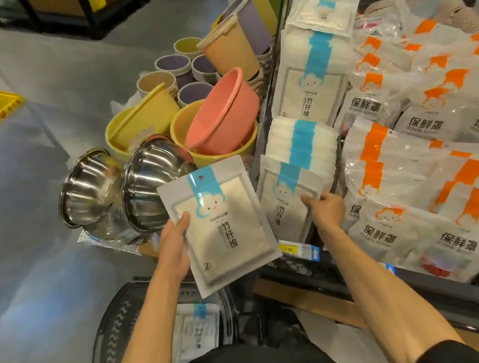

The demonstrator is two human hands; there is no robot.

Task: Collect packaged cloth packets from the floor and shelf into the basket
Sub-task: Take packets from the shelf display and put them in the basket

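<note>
Holding one cloth packet (220, 224) up just above the basket (115, 333), the left hand (176, 243) has its thumb on the front and its fingers behind. The grip is tight on the packet's left side. The packet is white with a blue stripe and a little cloud face, and it leans a bit to the left.

The basket is black and sits low on the floor, by the person's legs. Inside the basket lies another packet (195, 331) of the same kind, flat on the bottom.

Up and to the right of the basket is the shelf (307, 267). A row of the same blue-stripe packets stands at the shelf's near edge. The right hand (326, 210) grips the front packet (291, 201) of that row by its right side, thumb on the front, fingers curled round the edge. That packet is still on the shelf, touching the ones behind it.

Farther right of the basket, the shelf is full of white packets with orange stripes (414, 155). A yellow and blue price tag (299, 250) is stuck on the shelf's front, just under the right hand.

Past the basket, on the floor, two shiny steel bowls (139, 184) lie tipped on their sides. Beyond them a pink bowl (221, 112) leans in a yellow tub (142, 124).
</note>
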